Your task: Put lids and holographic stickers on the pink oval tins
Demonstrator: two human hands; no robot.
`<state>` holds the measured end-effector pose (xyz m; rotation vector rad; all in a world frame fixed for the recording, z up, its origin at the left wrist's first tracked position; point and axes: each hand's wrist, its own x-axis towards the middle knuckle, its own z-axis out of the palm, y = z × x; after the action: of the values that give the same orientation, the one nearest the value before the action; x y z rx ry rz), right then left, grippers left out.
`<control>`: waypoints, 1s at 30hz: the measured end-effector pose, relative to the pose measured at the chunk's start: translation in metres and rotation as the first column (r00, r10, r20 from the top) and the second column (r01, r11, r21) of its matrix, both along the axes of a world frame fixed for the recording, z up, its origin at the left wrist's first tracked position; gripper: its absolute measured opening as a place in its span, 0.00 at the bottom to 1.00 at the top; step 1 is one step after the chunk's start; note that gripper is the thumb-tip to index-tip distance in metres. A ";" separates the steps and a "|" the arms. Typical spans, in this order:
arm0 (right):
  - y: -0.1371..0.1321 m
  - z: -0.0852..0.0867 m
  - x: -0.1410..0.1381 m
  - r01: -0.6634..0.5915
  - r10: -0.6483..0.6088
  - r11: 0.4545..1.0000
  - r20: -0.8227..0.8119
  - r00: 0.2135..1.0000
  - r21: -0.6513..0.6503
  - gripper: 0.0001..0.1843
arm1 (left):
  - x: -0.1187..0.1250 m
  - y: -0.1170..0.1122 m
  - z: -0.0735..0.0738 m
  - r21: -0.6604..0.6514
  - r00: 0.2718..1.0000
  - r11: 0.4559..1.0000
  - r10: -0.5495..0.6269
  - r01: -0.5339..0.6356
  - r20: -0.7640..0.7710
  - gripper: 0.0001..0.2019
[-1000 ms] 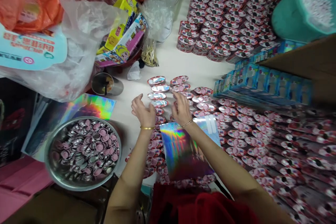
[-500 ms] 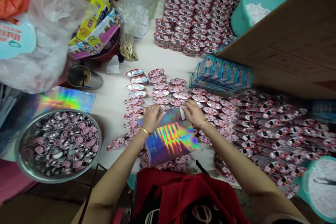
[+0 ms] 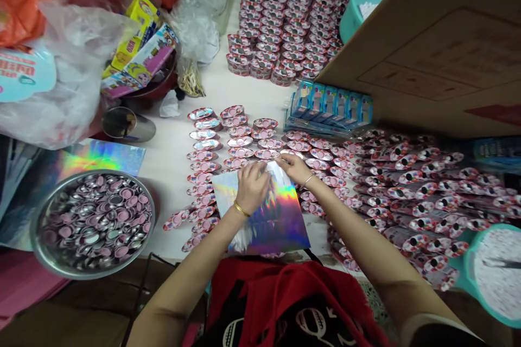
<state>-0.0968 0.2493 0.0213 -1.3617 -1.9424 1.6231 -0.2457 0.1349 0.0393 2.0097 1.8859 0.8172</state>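
Observation:
A shiny holographic sheet (image 3: 285, 222) lies in front of my body over rows of small oval packs with pink discs on top (image 3: 240, 141). My left hand (image 3: 253, 187), with a gold bangle at the wrist, rests over the sheet's upper part. Its fingers are curled closed, and what they pinch is hidden. At the sheet's upper right edge, my right hand (image 3: 293, 168) is closed in a pinch on it. Between the hands a white strip (image 3: 277, 172) shows along that edge.
A metal bowl (image 3: 36, 238) of pink-and-silver discs stands at the left, beside another holographic sheet (image 3: 118, 156) and a steel cup (image 3: 138, 124). Blue boxes (image 3: 331, 104) and a large cardboard box (image 3: 431, 49) are at the right. Teal tubs (image 3: 468, 276) hold white bits.
My left hand has moved right across the sheet toward my right hand, and its fingers have curled. More white shows at the sheet's upper edge. The camera view has shifted slightly.

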 end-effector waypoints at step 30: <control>-0.003 0.004 0.021 -0.046 -0.105 0.871 0.278 0.955 0.488 0.16 | 0.006 -0.016 0.014 -0.190 0.647 0.943 0.326 -0.272 0.689 0.34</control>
<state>-0.0757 0.2463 0.0252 -1.4579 -2.2764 0.8403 -0.2393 0.1188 0.0534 1.0566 1.7157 1.3534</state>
